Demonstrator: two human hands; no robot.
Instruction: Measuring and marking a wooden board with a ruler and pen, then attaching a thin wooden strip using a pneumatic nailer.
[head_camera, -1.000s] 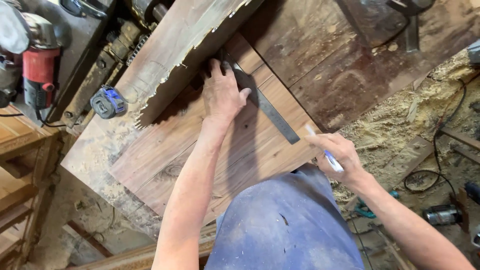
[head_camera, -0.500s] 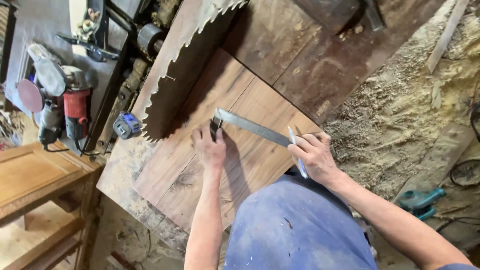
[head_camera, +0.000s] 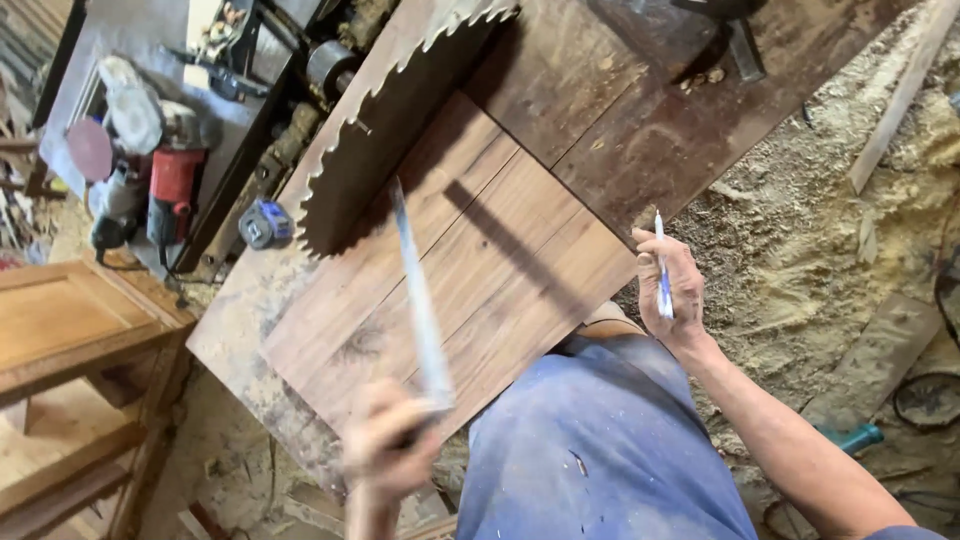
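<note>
Since the earlier frame the square (head_camera: 418, 300) is lifted off the board (head_camera: 450, 270); half a second ago it was lying flat there under the left hand (head_camera: 385, 450). Now the left hand is seen low, at 7 o'clock from the board's middle, blurred by motion, closed on the square's handle end. The metal blade is seen slanting up toward 12 o'clock, across the board, its tip near the saw blade (head_camera: 370, 150). Whether the square touches the board cannot be told.

The right hand (head_camera: 672, 285) is raised at 3 o'clock, off the board's right corner, above sawdust. A pen (head_camera: 662, 265), white and blue, is pinched upright between thumb and fingers.

The board is noted lying on the saw table (head_camera: 640, 110), grain running toward 1 o'clock. A large toothed saw blade is seen at 11 o'clock, overlapping the board's upper left edge. A small blue tape measure (head_camera: 266, 222) is seen at 9 o'clock beside the blade; a red power tool (head_camera: 172, 190) lies further left. Blue cloth, paint-flecked, is seen at 6 o'clock.
</note>
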